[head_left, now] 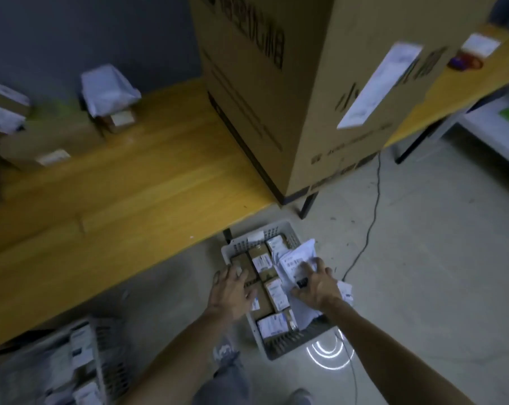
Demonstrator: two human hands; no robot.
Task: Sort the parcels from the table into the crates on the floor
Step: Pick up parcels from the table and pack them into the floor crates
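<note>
A grey slotted crate (279, 344) stands on the floor in front of the table, filled with several small cardboard parcels (272, 290) bearing white labels. My left hand (232, 290) lies flat on a brown parcel at the crate's left side, fingers spread. My right hand (314, 283) presses down on a white plastic mailer bag (297, 255) at the crate's right edge, with a small black object under the fingers. More parcels remain on the wooden table (124, 194): a white bagged one (107, 86) and brown boxes (51, 141) at the far left.
A very large cardboard box (305, 92) stands on the table's right part. A second grey crate (86, 363) with parcels sits at lower left. A black cable (370, 226) runs across the floor right of the crate. White shelving (493, 127) is at far right.
</note>
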